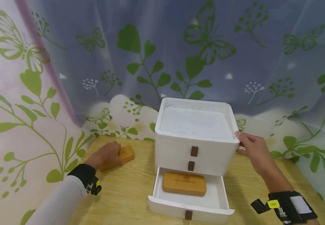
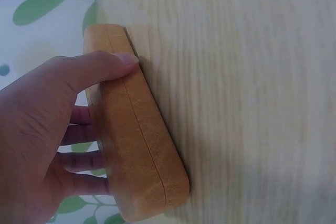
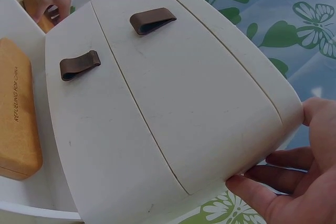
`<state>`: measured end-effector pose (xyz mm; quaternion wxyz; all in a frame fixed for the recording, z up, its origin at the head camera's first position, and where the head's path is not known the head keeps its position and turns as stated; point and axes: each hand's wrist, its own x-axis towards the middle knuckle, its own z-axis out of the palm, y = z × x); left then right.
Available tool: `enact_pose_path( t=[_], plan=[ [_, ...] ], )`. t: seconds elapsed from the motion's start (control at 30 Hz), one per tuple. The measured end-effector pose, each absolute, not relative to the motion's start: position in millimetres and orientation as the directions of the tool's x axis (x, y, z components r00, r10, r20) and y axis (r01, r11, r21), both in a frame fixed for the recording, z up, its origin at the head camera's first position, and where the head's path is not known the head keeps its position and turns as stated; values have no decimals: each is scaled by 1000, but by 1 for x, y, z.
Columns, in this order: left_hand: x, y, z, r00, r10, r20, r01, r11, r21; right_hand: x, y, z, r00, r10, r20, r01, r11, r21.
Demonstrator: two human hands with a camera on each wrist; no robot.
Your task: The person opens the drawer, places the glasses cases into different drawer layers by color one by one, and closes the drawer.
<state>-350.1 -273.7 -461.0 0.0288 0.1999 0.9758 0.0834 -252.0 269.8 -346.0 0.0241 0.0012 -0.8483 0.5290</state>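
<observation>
A tan leather-look glasses case [image 2: 139, 140] lies on the table at the left, and my left hand [image 1: 107, 155] grips it across its sides, thumb on one side and fingers on the other. To the right stands a white drawer unit [image 1: 168, 153] with brown pull tabs. Its bottom drawer [image 1: 215, 198] is pulled out and holds a second tan glasses case [image 1: 184, 184] with printed lettering. My right hand [image 1: 255, 153] holds the unit's right side near the top front corner, thumb at the rim and fingertips [image 3: 236, 182] against the side wall.
The wooden table [image 1: 131, 190] backs onto a curtain [image 1: 162, 56] printed with green leaves and butterflies. On top of the unit is a shallow tray with a raised rim [image 1: 196, 137]. The two upper drawers are closed, with brown tabs [image 1: 194, 151] on their fronts.
</observation>
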Motion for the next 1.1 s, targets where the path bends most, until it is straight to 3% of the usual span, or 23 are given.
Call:
enact_pose_path(
  t=[0.27,0.7,1.1],
  plan=[
    [-335,-272,-467,-916,401,4,400,915,53,-251,269,-349,-999,27,37,-22,429,-903],
    [-311,-271,-474,-884,459,95,458,888,-26,-251,268,-345,-997,33,63,-41,446,-894],
    [-282,-252,-451,-838,521,162,521,852,-50,-252,267,-345,-998,35,44,-24,445,-895]
  ],
)
